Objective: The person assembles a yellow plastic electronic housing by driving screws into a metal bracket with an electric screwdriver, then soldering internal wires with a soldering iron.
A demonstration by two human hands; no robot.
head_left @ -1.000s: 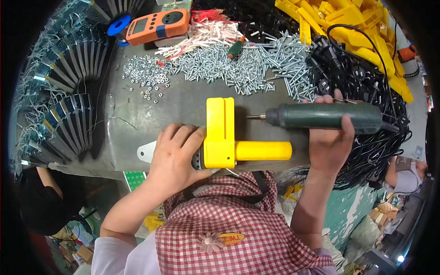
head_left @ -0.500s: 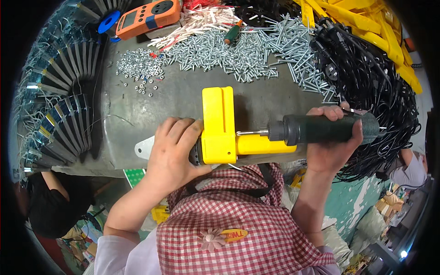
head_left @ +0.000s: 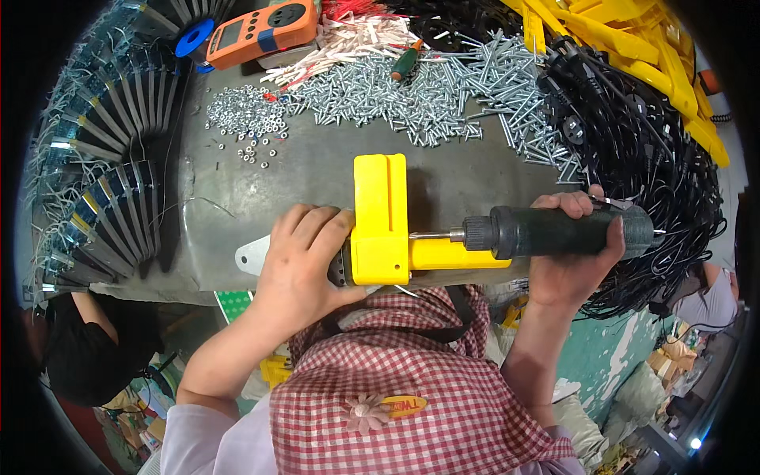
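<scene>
At the table's near edge my left hand [head_left: 305,249] is closed round the left end of a yellow plastic housing [head_left: 380,222], which has an upright block and a handle lying to the right. A flat grey metal plate [head_left: 252,255] with a hole sticks out left from under that hand. My right hand [head_left: 574,245] grips a dark electric screwdriver [head_left: 554,229], held level. Its bit [head_left: 435,235] points left, and the tip meets the right side of the yellow block, above the handle. Whether a screw sits at the tip is hidden.
Behind the housing lie piles of screws [head_left: 372,99], nuts [head_left: 245,115] and white sleeves [head_left: 348,47], with a small green-handled screwdriver [head_left: 408,61] on top. An orange multimeter [head_left: 261,36] stands back left. Black cables [head_left: 633,150] and yellow parts [head_left: 625,39] crowd the right; metal strips [head_left: 119,190] the left.
The view has shifted slightly. My right hand and the electric screwdriver keep nearly the same place, its bit still against the yellow housing. My left hand keeps its hold.
</scene>
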